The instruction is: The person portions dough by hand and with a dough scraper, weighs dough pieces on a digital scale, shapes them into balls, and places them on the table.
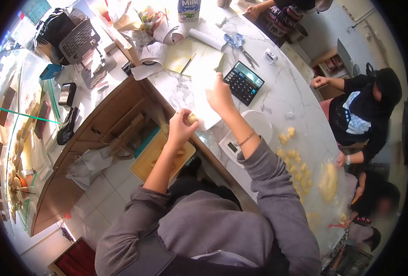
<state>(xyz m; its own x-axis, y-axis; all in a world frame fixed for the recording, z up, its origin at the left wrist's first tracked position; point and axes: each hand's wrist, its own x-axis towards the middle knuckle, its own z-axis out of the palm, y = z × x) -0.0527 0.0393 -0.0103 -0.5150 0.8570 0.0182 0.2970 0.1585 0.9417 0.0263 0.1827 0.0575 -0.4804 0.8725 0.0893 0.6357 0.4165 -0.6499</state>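
Marble-patterned countertop (169,87) curves round your right side, with strong glare washing out the patch between your hands. Your left hand (181,129) has its fingers pinched around a small dough piece (193,118), held up near the counter's inner edge. Your right hand (218,94) is narrow, fingers drawn together at a thin blade-like thing (221,62) beside the calculator (244,83); you cannot tell through the glare whether they grip it. Judging by its look, the piece you hold should be light and soft, ready to dent under a hard squeeze and perhaps a little tacky rather than slippery. Support it broadly from beneath with the finger pads and keep your thumb gentle along the side, since a tight pinch could flatten it or pull it out of shape. It looks pale yellow, matte and rounded, though your fingers cover part of it and finer surface detail is too small to read. Similar yellow dough lumps (297,168) lie scattered past the white scale (232,146), near a larger, elongated dough mass (328,181).
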